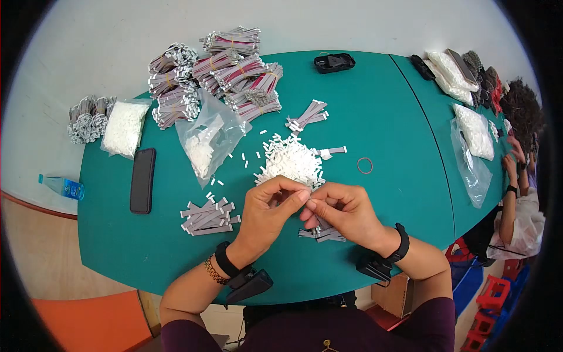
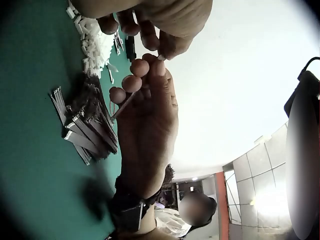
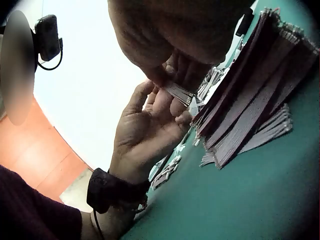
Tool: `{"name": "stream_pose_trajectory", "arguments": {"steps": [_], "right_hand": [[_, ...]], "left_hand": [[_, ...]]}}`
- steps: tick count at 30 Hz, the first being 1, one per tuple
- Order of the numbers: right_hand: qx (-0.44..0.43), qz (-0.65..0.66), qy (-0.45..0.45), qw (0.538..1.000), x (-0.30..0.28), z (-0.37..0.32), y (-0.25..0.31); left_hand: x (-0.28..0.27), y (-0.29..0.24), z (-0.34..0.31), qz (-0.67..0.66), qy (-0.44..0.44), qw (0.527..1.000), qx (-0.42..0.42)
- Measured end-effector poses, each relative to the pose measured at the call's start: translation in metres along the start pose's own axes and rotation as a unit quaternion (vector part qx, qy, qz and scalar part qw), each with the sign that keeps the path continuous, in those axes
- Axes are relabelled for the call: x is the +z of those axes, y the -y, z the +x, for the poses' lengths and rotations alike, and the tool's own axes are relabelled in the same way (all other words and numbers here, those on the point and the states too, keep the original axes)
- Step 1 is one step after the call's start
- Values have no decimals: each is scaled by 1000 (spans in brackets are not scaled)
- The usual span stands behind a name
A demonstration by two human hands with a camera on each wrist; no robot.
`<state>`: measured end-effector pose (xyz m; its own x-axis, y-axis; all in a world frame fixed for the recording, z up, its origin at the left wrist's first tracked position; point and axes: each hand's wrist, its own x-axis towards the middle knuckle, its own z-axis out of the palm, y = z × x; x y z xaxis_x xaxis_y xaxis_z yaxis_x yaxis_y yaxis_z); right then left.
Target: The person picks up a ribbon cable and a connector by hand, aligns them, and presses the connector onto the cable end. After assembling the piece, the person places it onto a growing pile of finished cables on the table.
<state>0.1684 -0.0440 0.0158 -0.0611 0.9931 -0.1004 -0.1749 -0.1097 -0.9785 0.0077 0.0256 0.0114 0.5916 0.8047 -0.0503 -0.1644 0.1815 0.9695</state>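
Note:
Both hands meet fingertip to fingertip in front of a pile of small white connector housings [image 1: 291, 161]. My right hand [image 1: 352, 217] holds a short grey ribbon cable [image 3: 179, 94], whose fanned wire ends show below its fingers in the right wrist view. My left hand [image 1: 264, 214] pinches a tiny white connector housing [image 2: 161, 57] against the right thumb and fingertip; most of it is hidden by the fingers. Below the right hand lies a stack of grey ribbon cables [image 3: 250, 95]. Another loose heap of cables with white ends [image 1: 210, 217] lies left of the left hand.
Bundled cables [image 1: 243, 73] are piled at the back left, near an opened plastic bag [image 1: 211, 135] of white housings. A full bag [image 1: 125, 128], a phone [image 1: 142, 180] and a bottle [image 1: 63, 186] stand further left. A red rubber band [image 1: 365, 165] lies to the right. Another person's arm [image 1: 509, 205] is at far right.

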Motion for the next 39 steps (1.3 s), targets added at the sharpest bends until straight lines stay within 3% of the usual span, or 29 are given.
{"name": "stream_pose_trajectory", "arguments": {"steps": [4,10,25,37,39], "right_hand": [[29,-1,11,1000,1,0,4],[22,-7,-17,1000,3,-1,7],[16,-31,-13,999,1,0,1],[-3,-17,-29,999,-2,-1,4],[-5,-21,-34,999,-4,0,7]], "left_hand": [[0,3,-2,44,-3,999,21],[2,1,-1,-42,16,998,-35],[-1,-1,1,-17,30,999,-21],[-10,-8,8,101,18,994,26],[-19,-18,11,260,6,963,77]]}}
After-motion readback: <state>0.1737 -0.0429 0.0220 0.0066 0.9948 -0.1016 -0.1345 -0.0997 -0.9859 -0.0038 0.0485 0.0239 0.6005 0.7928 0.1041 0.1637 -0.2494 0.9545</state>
